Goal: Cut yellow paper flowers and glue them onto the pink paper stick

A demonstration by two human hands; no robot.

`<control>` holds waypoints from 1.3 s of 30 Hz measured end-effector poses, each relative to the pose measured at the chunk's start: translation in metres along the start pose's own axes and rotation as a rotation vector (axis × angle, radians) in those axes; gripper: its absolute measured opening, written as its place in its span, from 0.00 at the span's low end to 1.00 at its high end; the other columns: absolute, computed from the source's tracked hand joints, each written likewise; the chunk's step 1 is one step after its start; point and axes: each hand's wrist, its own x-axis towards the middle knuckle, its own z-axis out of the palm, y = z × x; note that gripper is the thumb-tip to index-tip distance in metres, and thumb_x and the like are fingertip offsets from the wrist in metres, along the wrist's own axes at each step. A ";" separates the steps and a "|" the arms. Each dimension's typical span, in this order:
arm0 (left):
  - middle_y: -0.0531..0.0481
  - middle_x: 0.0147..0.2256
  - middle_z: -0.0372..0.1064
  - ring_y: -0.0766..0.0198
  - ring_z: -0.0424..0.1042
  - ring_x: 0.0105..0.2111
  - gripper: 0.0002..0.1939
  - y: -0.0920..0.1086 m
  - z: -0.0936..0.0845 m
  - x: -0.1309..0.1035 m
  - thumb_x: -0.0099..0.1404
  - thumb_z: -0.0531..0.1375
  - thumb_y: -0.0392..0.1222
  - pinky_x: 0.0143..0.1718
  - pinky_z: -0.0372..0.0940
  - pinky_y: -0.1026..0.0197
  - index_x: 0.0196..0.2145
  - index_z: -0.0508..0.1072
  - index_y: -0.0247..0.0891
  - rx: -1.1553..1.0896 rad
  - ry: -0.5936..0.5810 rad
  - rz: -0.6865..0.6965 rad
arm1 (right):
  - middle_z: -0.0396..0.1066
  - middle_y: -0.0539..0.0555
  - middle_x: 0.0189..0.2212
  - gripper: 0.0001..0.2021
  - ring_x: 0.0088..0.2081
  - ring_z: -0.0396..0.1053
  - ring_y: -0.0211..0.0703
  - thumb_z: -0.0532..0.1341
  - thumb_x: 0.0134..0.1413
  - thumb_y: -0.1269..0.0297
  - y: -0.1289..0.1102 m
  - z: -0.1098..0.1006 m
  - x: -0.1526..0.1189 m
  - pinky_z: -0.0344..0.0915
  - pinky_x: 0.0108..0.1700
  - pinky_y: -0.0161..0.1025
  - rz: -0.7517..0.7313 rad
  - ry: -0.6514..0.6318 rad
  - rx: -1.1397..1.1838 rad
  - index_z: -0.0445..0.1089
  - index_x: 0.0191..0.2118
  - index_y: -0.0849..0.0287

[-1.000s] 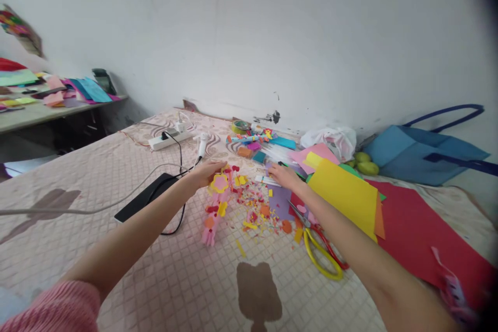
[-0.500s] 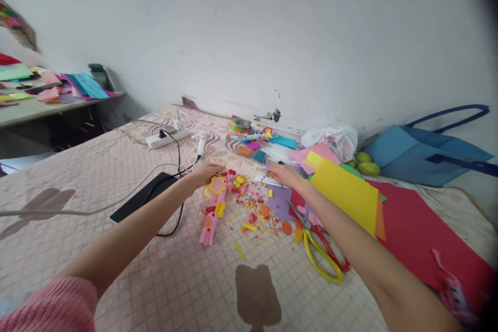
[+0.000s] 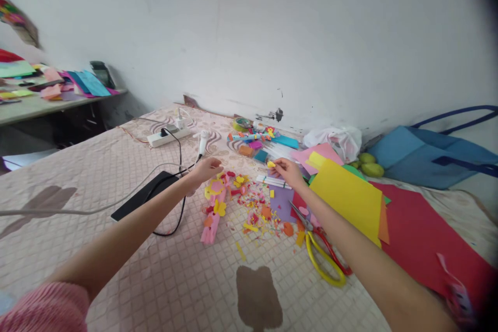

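My right hand (image 3: 287,170) pinches a small yellow foam or paper piece (image 3: 271,164) above the white sticks (image 3: 274,182) and the purple sheet (image 3: 280,202). My left hand (image 3: 206,170) is just above the top end of a pink craft strip (image 3: 210,227) bearing yellow flower shapes (image 3: 215,187). Its thumb and fingers are bent with a slight gap at the tips, and nothing shows between them. Colourful scraps (image 3: 257,207) lie scattered between the hands. Scissors (image 3: 322,257) with a yellow and a red handle rest under my right forearm.
A white glue gun (image 3: 203,142), a power strip (image 3: 167,137) and a black flat pad (image 3: 142,199) with cables lie left. Yellow sheets (image 3: 346,197), a red sheet (image 3: 420,233) and a blue bag (image 3: 436,155) are right. A plastic bag (image 3: 334,142) sits by the wall.
My right hand has risen from the purple sheet, and the small yellow piece now shows in its fingertips. My left hand has lifted slightly off the pink craft strip.
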 end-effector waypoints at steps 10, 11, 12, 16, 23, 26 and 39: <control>0.46 0.37 0.72 0.59 0.70 0.38 0.15 0.026 0.014 -0.029 0.48 0.64 0.41 0.36 0.63 0.64 0.36 0.73 0.38 0.170 0.062 0.250 | 0.73 0.48 0.27 0.12 0.24 0.71 0.37 0.62 0.44 0.56 -0.041 0.030 -0.025 0.68 0.27 0.34 0.139 0.010 0.728 0.63 0.33 0.55; 0.45 0.37 0.72 0.61 0.71 0.36 0.13 0.029 0.020 -0.034 0.50 0.64 0.41 0.35 0.64 0.63 0.35 0.73 0.37 0.155 0.006 0.277 | 0.73 0.47 0.25 0.11 0.23 0.70 0.36 0.63 0.44 0.57 -0.048 0.033 -0.028 0.67 0.25 0.33 0.146 -0.006 0.767 0.63 0.32 0.55; 0.45 0.37 0.72 0.62 0.72 0.34 0.13 0.032 0.027 -0.038 0.51 0.63 0.42 0.34 0.64 0.63 0.36 0.73 0.36 0.123 -0.065 0.289 | 0.72 0.46 0.24 0.10 0.21 0.68 0.35 0.63 0.43 0.58 -0.055 0.036 -0.030 0.66 0.24 0.32 0.152 -0.022 0.801 0.64 0.32 0.55; 0.44 0.36 0.72 0.63 0.72 0.32 0.14 0.040 0.049 -0.049 0.54 0.62 0.43 0.32 0.66 0.63 0.38 0.71 0.35 -0.052 -0.231 0.270 | 0.70 0.45 0.22 0.09 0.19 0.65 0.32 0.64 0.43 0.60 -0.079 0.047 -0.040 0.63 0.21 0.30 0.162 -0.087 0.906 0.65 0.30 0.56; 0.51 0.24 0.69 0.70 0.69 0.23 0.07 0.058 0.051 -0.048 0.56 0.60 0.39 0.27 0.65 0.66 0.29 0.67 0.33 -0.173 -0.238 0.261 | 0.71 0.46 0.22 0.11 0.19 0.66 0.33 0.64 0.45 0.56 -0.103 0.041 -0.035 0.63 0.21 0.30 0.132 -0.130 0.994 0.66 0.32 0.56; 0.51 0.24 0.68 0.69 0.69 0.24 0.05 0.064 0.046 -0.051 0.56 0.59 0.37 0.27 0.64 0.66 0.29 0.67 0.33 -0.006 -0.095 0.433 | 0.72 0.48 0.21 0.15 0.20 0.68 0.36 0.59 0.50 0.48 -0.110 0.036 -0.028 0.64 0.21 0.32 0.167 -0.178 1.020 0.66 0.32 0.57; 0.42 0.43 0.68 0.61 0.68 0.43 0.12 0.048 0.024 -0.064 0.61 0.54 0.34 0.42 0.65 0.57 0.44 0.67 0.36 0.355 0.020 0.826 | 0.71 0.47 0.24 0.10 0.24 0.70 0.35 0.65 0.43 0.64 -0.116 0.047 -0.031 0.66 0.26 0.33 0.138 -0.185 0.827 0.66 0.34 0.58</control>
